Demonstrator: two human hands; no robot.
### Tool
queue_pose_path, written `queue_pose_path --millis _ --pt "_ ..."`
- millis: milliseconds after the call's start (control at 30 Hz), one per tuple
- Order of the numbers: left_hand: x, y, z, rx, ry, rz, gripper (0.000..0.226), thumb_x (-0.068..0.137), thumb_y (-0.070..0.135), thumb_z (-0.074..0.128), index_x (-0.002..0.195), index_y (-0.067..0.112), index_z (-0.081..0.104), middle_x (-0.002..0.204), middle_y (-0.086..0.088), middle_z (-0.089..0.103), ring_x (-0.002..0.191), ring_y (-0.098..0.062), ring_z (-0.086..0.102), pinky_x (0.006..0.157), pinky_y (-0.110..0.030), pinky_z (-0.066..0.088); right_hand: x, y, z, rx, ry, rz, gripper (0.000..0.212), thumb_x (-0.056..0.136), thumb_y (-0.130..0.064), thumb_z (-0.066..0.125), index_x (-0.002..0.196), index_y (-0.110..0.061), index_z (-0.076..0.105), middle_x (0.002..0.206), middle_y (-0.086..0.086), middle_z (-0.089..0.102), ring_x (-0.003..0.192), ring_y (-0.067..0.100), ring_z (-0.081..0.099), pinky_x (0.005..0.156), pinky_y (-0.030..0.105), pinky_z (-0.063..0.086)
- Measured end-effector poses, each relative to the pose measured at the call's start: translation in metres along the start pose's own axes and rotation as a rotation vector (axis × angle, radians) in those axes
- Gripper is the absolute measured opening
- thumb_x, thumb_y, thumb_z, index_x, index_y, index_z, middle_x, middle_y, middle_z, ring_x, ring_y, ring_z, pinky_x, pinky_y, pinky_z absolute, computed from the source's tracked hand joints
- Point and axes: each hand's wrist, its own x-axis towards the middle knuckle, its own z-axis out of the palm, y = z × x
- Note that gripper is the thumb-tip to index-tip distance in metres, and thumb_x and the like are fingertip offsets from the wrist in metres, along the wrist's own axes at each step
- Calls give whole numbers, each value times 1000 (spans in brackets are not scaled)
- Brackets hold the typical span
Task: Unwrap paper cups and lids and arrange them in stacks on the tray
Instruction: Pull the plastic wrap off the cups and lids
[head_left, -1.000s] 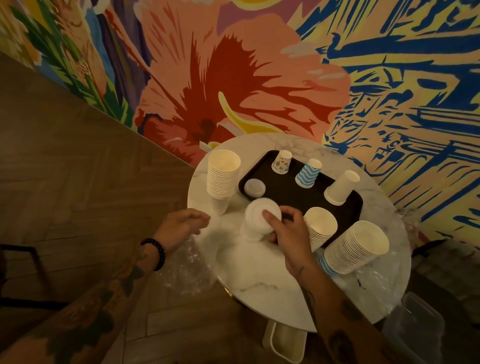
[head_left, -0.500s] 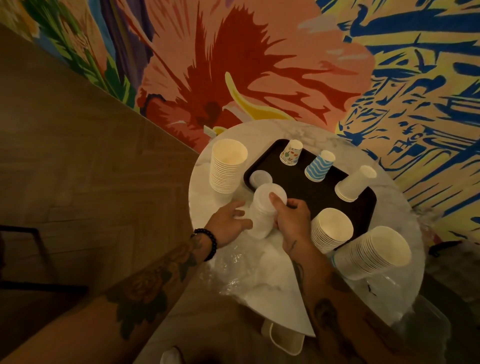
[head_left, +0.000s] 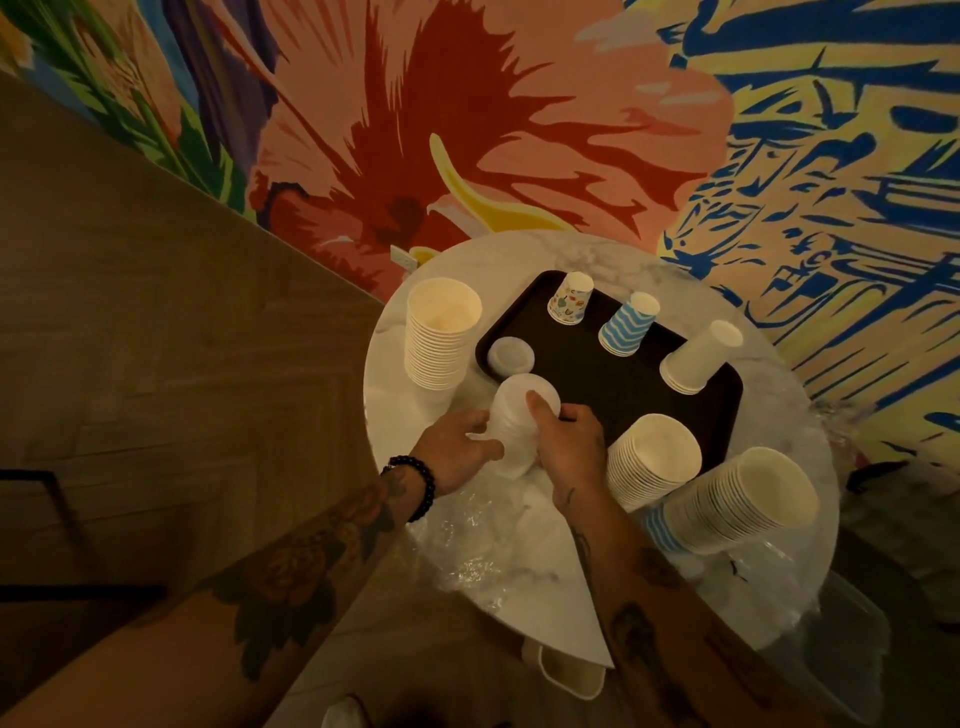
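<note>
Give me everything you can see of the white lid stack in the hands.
The lid stack is a short column of nested white lids, plastic by the look, its top toward the camera. It sits roughly upright at the near left corner of the dark tray, over the marble table; its base is hidden. The left hand holds its left side, the right hand grips its right, thumb on top. Clear wrap lies near it.

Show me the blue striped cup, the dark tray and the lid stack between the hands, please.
blue striped cup (head_left: 626, 325): head view, its striped side wall.
dark tray (head_left: 587, 384): head view, bare middle of its floor.
lid stack (head_left: 511, 402): head view, its top lid.
</note>
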Motion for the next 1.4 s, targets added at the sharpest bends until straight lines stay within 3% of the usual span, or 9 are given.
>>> queue_pose_path --millis 200,300,367,500,700,833,967,1133,1400 --pt "-10 -4 -16 -77 42 -22 46 88 18 69 132 15 58 111 -5 68 95 -22 69 75 -25 49 -28 -20 -7 -98 45 -125 72 94 -56 58 154 -24 34 158 4 32 141 29 39 111 45 40" --pt "-20 -9 -28 -103 70 -30 24 88 16 69 112 14 70 101 -4 72 82 -19 71 55 -18 45 -52 -32 -12 -132 129 -286 59 97 -49 58 148 -22 43 154 1 36 135 20 44 103 32 39" --pt "-30 -12 -39 -140 114 -18 13 87 15 69 99 14 74 96 -4 73 76 -17 71 47 -14 41 -69 -41 -14 -104 181 -420 35 97 -43 60 125 -23 59 132 -4 53 114 9 54 92 25 42" --pt "-48 -16 -69 -257 250 1 10 89 15 68 93 8 74 92 -11 74 84 -26 72 48 -20 47 -104 -46 -9 -80 -156 -465 24 91 -51 65 90 -27 64 89 -14 65 84 0 60 72 18 45" --pt "-78 -22 -130 -528 419 -53 30 87 37 74 103 13 69 98 -6 72 73 -16 63 56 -27 53 -133 -24 13 58 -512 -285 88 63 -67 83 137 -45 40 139 -16 46 129 6 45 96 26 42" --pt "-101 -31 -157 -729 370 -45 48 74 43 83 108 13 68 112 -11 72 77 -21 62 62 -34 52 -145 -27 23 168 -671 -198 91 65 -48 90 140 -47 36 133 -6 57 110 5 65 77 18 50" --pt "-121 -39 -168 -811 273 25 58 71 23 82 123 11 60 119 -11 69 81 -14 70 60 -29 54 -156 -37 34 160 -644 -220 56 76 -30 85 121 -41 53 106 -1 75 94 5 71 70 16 52" --pt "-133 -52 -169 -884 218 50 71 69 16 78 134 21 49 121 -9 68 106 -24 69 79 -38 56 -160 -39 42 113 -541 -262 8 93 -17 69 100 -20 71 90 0 77 88 15 73 79 29 52" --pt "-141 -84 -164 -936 118 -23 52 79 -2 71 128 10 58 118 -16 71 100 -25 72 76 -31 61 -151 -38 30 591 -524 -2 21 105 -14 46 105 1 61 110 20 73 94 29 72 87 43 57"
